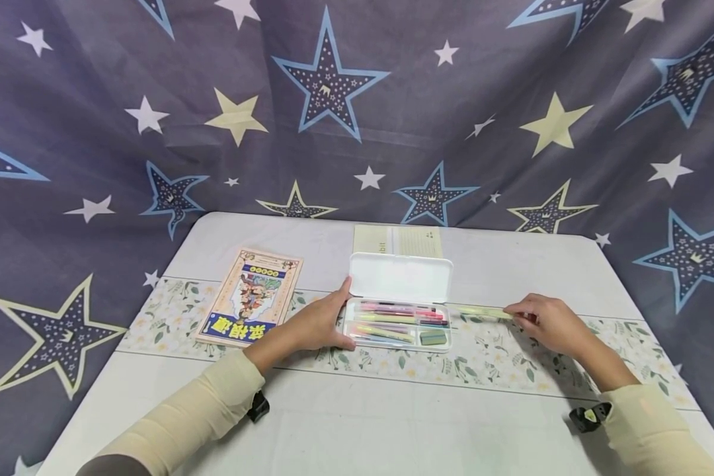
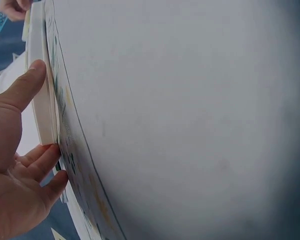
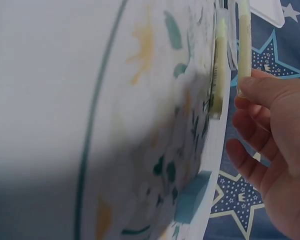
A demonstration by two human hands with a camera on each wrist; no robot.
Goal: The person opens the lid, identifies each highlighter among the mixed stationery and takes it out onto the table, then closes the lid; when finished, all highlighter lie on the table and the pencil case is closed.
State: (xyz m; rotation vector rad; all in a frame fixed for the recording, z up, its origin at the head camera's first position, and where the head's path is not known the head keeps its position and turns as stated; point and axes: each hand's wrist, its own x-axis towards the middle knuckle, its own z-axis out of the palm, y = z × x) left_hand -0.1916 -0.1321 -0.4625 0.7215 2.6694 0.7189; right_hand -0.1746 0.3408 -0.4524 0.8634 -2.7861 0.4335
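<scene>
A white pencil case [image 1: 350,324] lies with its lid [image 1: 401,277] raised, holding several coloured pens and a small green block [image 1: 433,338]. My left hand [image 1: 318,322] grips the case's left end, the thumb along its front side and the fingers at the end, as the left wrist view shows [image 2: 20,150]. Right of the case, my right hand [image 1: 550,324] pinches the end of a pale yellow pen [image 1: 478,311]. In the right wrist view, the pen [image 3: 244,45] is between thumb and fingers of the right hand [image 3: 280,125]; a second yellow pen [image 3: 218,70] lies on the table beside it.
An illustrated book [image 1: 251,297] lies left of the case. Behind the raised lid is a cream notebook [image 1: 413,240]. A light blue block [image 3: 192,197] sits near the right hand. The table [image 1: 393,416] has a floral strip; a star-patterned curtain [image 1: 393,145] hangs behind.
</scene>
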